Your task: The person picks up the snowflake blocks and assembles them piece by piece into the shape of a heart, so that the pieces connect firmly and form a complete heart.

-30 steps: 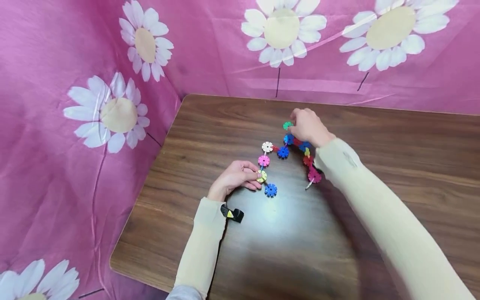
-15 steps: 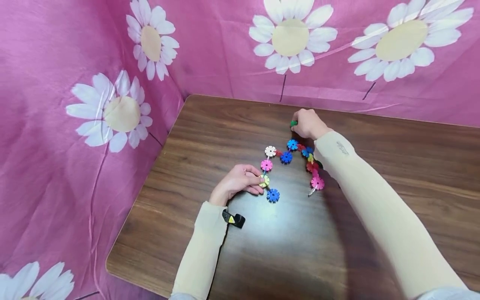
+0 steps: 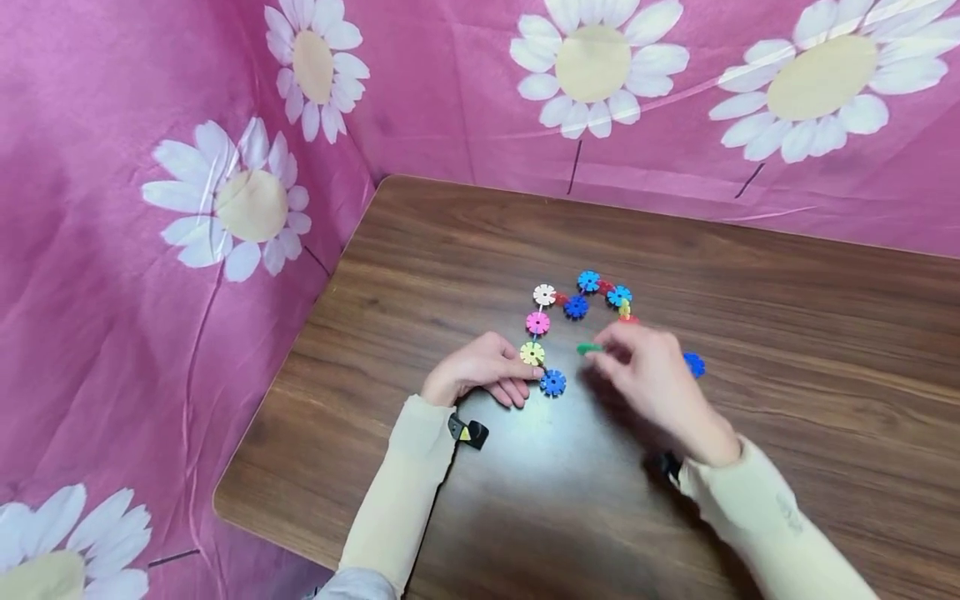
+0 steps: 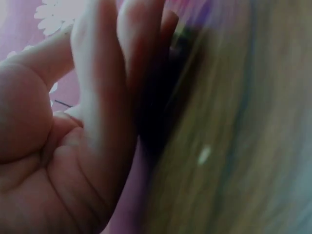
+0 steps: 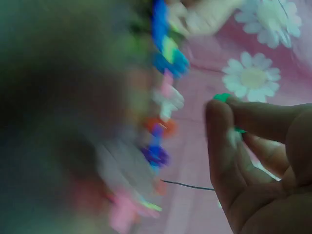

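Note:
A chain of notched plastic snowflake discs, with a pink disc (image 3: 537, 323) on its left side, bends across the wooden table. My left hand (image 3: 486, 368) pinches its near left end, thumb at the joint between a yellow disc (image 3: 532, 353) and a blue disc (image 3: 553, 383). My right hand (image 3: 660, 383) pinches a green snowflake disc (image 3: 589, 348) between thumb and forefinger, right of that blue end. In the right wrist view, the green disc (image 5: 223, 97) shows between the fingertips. The right hand hides the chain's near right end.
A separate blue disc (image 3: 694, 365) lies right of my right hand. The wooden table (image 3: 450, 250) meets a pink flowered curtain (image 3: 465, 100) at its back and left edges. A black strap (image 3: 468, 432) sits at the left wrist.
My right hand has come from the table's back towards me, bringing the green disc near the chain's left end. The left thumb has slid from the yellow disc towards the blue one.

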Motion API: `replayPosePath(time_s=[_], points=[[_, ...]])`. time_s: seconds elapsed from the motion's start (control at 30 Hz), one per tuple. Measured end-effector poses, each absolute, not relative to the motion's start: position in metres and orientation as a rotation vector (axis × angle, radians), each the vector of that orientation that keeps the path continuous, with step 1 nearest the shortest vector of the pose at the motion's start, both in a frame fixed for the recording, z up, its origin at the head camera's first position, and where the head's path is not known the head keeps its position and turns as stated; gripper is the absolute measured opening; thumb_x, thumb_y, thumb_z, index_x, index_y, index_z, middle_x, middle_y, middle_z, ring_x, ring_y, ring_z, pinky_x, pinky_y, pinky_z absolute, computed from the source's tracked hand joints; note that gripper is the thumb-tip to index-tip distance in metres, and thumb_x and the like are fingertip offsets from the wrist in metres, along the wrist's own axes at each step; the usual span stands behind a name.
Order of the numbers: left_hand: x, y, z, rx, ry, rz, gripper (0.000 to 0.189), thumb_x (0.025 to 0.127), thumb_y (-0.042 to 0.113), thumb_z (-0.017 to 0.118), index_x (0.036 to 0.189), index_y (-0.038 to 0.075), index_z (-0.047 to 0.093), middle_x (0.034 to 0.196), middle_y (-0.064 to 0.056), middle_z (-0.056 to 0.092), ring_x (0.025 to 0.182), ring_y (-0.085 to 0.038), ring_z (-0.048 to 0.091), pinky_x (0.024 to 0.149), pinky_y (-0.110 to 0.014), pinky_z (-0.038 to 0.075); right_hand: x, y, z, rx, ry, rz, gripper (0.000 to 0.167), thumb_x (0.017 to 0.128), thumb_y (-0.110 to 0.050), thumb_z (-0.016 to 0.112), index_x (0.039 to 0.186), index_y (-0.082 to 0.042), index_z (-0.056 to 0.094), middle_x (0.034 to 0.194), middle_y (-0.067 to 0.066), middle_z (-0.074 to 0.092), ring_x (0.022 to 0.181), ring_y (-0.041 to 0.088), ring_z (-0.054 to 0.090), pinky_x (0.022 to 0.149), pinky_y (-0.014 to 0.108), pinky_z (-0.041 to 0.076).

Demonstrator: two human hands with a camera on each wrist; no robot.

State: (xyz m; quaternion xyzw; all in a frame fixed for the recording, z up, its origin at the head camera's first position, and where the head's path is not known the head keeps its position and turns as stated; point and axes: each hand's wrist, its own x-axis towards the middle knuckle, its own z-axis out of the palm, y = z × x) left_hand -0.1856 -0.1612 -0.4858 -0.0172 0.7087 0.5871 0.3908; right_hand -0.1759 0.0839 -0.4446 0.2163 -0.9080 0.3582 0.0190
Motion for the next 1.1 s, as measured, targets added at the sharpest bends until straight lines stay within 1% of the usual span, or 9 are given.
replayPosePath(time_s=[0.03, 0.13, 0.23, 0.4, 0.5, 0.6, 0.7, 0.9, 1.1], points=[[-0.184, -0.16, -0.487, -0.046, 1.785, 1.505, 0.028, 0.088, 0.023, 0.072, 0.088, -0.005, 0.069, 0.066, -0.008, 0.069, 0.058, -0.015, 0.069, 0.058, -0.031, 0.059, -0.169, 0.083, -0.451, 0.649, -2.862, 1.132, 0.005, 0.089, -0.015, 0.07, 0.086, -0.01, 0.07, 0.077, 0.0, 0.07, 0.057, 0.01, 0.053, 0.052, 0.021, 0.046], [-0.179, -0.156, -0.491, -0.074, 1.754, 1.544, 0.024, 0.088, 0.02, 0.071, 0.089, -0.004, 0.07, 0.065, -0.008, 0.069, 0.057, -0.015, 0.068, 0.055, -0.029, 0.059, -0.154, 0.079, -0.465, 0.565, -2.984, 1.146, 0.007, 0.09, -0.014, 0.068, 0.085, -0.009, 0.07, 0.076, 0.001, 0.07, 0.058, 0.01, 0.052, 0.053, 0.022, 0.045], [-0.174, -0.151, -0.494, -0.087, 1.728, 1.573, 0.021, 0.09, 0.018, 0.068, 0.093, -0.003, 0.07, 0.065, -0.008, 0.069, 0.057, -0.014, 0.068, 0.054, -0.028, 0.058, -0.147, 0.077, -0.473, 0.525, -3.03, 1.118, 0.007, 0.088, -0.013, 0.069, 0.085, -0.007, 0.07, 0.077, 0.003, 0.071, 0.06, 0.011, 0.055, 0.056, 0.028, 0.049], [-0.166, -0.141, -0.495, -0.082, 1.693, 1.606, 0.022, 0.092, 0.016, 0.065, 0.097, -0.006, 0.069, 0.066, -0.009, 0.069, 0.058, -0.014, 0.068, 0.054, -0.027, 0.058, -0.144, 0.073, -0.476, 0.526, -3.023, 1.072, 0.005, 0.087, -0.01, 0.068, 0.086, -0.006, 0.071, 0.081, 0.006, 0.072, 0.073, 0.018, 0.065, 0.069, 0.042, 0.055], [-0.163, -0.137, -0.497, -0.086, 1.676, 1.634, 0.023, 0.095, 0.013, 0.06, 0.098, -0.009, 0.066, 0.067, -0.009, 0.069, 0.058, -0.015, 0.068, 0.055, -0.028, 0.058, -0.144, 0.07, -0.477, 0.534, -3.038, 1.095, 0.005, 0.088, -0.009, 0.067, 0.086, -0.008, 0.072, 0.083, 0.006, 0.073, 0.076, 0.02, 0.066, 0.072, 0.044, 0.055], [-0.161, -0.136, -0.5, -0.098, 1.653, 1.675, 0.022, 0.097, 0.01, 0.055, 0.099, -0.011, 0.063, 0.068, -0.008, 0.069, 0.058, -0.015, 0.068, 0.055, -0.028, 0.058, -0.145, 0.067, -0.477, 0.529, -3.042, 1.13, 0.005, 0.088, -0.009, 0.068, 0.085, -0.01, 0.072, 0.081, 0.004, 0.073, 0.072, 0.017, 0.064, 0.07, 0.042, 0.054], [-0.162, -0.137, -0.504, -0.097, 1.625, 1.707, 0.021, 0.099, 0.009, 0.05, 0.097, -0.009, 0.061, 0.068, -0.008, 0.068, 0.058, -0.015, 0.068, 0.054, -0.026, 0.057, -0.146, 0.067, -0.477, 0.521, -3.037, 1.166, 0.006, 0.087, -0.01, 0.069, 0.083, -0.011, 0.072, 0.078, 0.002, 0.072, 0.067, 0.013, 0.061, 0.066, 0.037, 0.052], [-0.162, -0.137, -0.506, -0.092, 1.573, 1.755, 0.017, 0.101, 0.009, 0.048, 0.09, -0.002, 0.057, 0.068, -0.006, 0.068, 0.058, -0.012, 0.067, 0.054, -0.023, 0.057, -0.148, 0.069, -0.479, 0.456, -3.058, 1.244, 0.006, 0.087, -0.012, 0.07, 0.082, -0.011, 0.072, 0.068, -0.003, 0.069, 0.063, 0.007, 0.06, 0.064, 0.028, 0.049], [-0.161, -0.138, -0.503, -0.093, 1.601, 1.727, 0.018, 0.1, 0.009, 0.048, 0.087, 0.0, 0.057, 0.065, -0.006, 0.065, 0.054, -0.012, 0.064, 0.053, -0.023, 0.056, -0.146, 0.067, -0.48, 0.471, -3.041, 1.261, 0.007, 0.085, -0.011, 0.071, 0.079, -0.012, 0.071, 0.068, -0.003, 0.069, 0.061, 0.008, 0.058, 0.062, 0.026, 0.046]])
